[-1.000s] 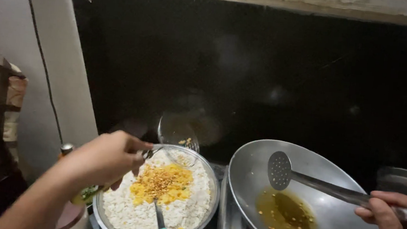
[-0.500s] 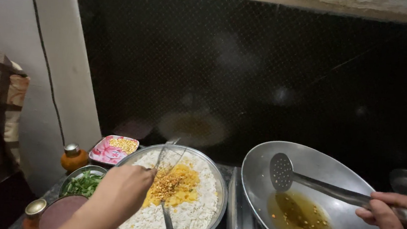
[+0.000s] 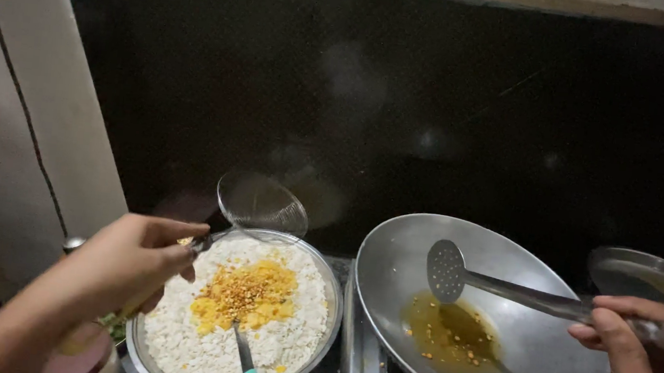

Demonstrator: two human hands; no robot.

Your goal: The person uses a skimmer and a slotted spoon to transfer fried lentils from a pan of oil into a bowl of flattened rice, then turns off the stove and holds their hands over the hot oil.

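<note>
Since half a second ago your left hand [image 3: 126, 260] has risen from low over the bowl to the lower left of the frame, and the wire strainer [image 3: 261, 202] it carries now hangs clear above the bowl's far rim. Your fingers are curled shut round the strainer's handle, though the handle itself is mostly hidden inside your fist. The strainer's mesh is thin and blurred against the dark wall, so you cannot tell whether anything lies in it.

Below it, at lower centre, the steel bowl [image 3: 321, 279] holds white flaked rice [image 3: 171, 337] with a yellow heap of fried bits [image 3: 244, 296] in the middle. A spoon with a teal handle [image 3: 246, 365] stands in the rice, its end cut off by the bottom edge.

Your right hand [image 3: 640, 354], at the lower right, grips the long handle of the slotted skimmer [image 3: 447, 271], fingers wrapped over it. The skimmer's round head hovers above the oil [image 3: 451, 340] pooled in the steel wok [image 3: 398, 258], which sits just beside the bowl on the worktop. A steel plate [image 3: 648, 274] shows at the right edge, partly cut off. Things under your left forearm are hidden or too dim to make out.
</note>
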